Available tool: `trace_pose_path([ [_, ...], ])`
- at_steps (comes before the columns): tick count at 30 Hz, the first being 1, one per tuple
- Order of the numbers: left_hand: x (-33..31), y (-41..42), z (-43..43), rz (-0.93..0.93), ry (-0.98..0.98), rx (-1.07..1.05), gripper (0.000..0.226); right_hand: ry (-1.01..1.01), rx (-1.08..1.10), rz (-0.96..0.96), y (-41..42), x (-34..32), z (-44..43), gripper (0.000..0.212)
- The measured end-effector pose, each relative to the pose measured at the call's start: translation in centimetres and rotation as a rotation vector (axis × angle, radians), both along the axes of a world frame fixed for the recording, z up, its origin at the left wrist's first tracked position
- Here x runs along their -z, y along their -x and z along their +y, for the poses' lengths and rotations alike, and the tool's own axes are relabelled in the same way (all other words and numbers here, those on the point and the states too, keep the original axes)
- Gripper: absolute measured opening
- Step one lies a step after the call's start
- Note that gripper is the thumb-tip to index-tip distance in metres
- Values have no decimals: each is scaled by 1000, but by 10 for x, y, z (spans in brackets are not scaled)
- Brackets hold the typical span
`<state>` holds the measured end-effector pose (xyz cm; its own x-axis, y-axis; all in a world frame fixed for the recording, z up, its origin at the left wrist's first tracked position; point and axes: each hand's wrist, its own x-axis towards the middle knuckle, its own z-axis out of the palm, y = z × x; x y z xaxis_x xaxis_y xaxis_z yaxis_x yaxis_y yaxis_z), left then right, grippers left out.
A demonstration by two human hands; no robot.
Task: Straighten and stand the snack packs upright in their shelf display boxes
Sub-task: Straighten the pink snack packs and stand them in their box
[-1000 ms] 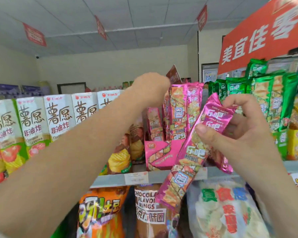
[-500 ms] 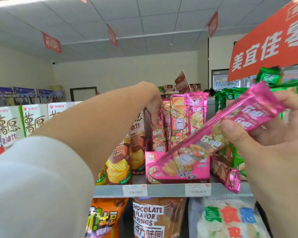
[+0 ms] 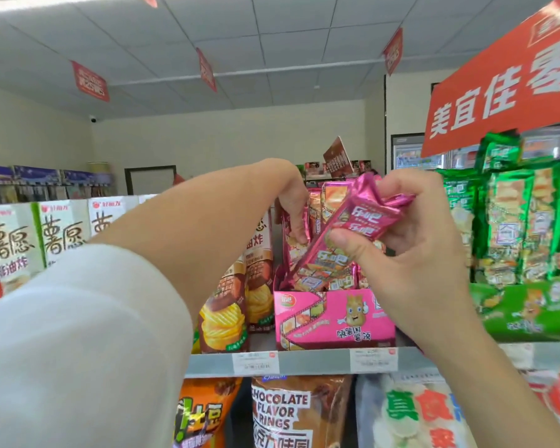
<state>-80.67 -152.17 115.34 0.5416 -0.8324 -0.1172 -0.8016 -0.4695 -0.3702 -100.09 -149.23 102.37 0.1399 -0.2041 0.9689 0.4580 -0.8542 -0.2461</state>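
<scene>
Evidently the pink pack [image 3: 346,234] had come down in the last half second. It had been held slantwise in front of the pink box [image 3: 333,321]; now its lower end sat inside the box on the shelf [image 3: 304,362], with the top leaning right. The right hand [image 3: 411,253] pinched the pack's upper part between thumb and fingers. The left hand [image 3: 293,211] gripped the standing packs [image 3: 332,195] at the box's left side. Judgement: insertion was under way, and the pack was yet to be brought upright.
</scene>
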Motion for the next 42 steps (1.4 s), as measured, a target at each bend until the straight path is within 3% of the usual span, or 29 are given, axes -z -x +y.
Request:
trace_pose_path([
  [4,-7,12,14,50,-117,41,115,33,73,125,11,-11,-1,60],
  [8,-18,10,16,-13,35,89,121,58,124,189,25,-17,-6,49],
  [16,-42,15,28,61,259,203,142,81,185,282,34,-28,-16,40],
  [19,-39,17,33,140,223,178,136,75,163,331,36,-35,-17,39],
  [22,-16,15,30,24,121,166,132,64,131,384,37,-43,-19,37],
  [29,-20,15,37,-34,235,227,103,159,185,510,24,-65,-13,30],
  [33,-6,6,40,-69,178,298,28,228,236,540,-3,-88,-3,34],
  [36,-11,7,50,-54,184,272,15,351,474,637,-26,-94,2,48],
  [37,-15,5,54,-26,221,244,6,406,593,663,-34,-93,1,53],
  [41,-30,-2,61,342,264,225,21,565,957,612,-54,-87,-9,67],
  [42,-32,-3,64,445,274,226,34,590,992,625,-55,-85,-12,69],
])
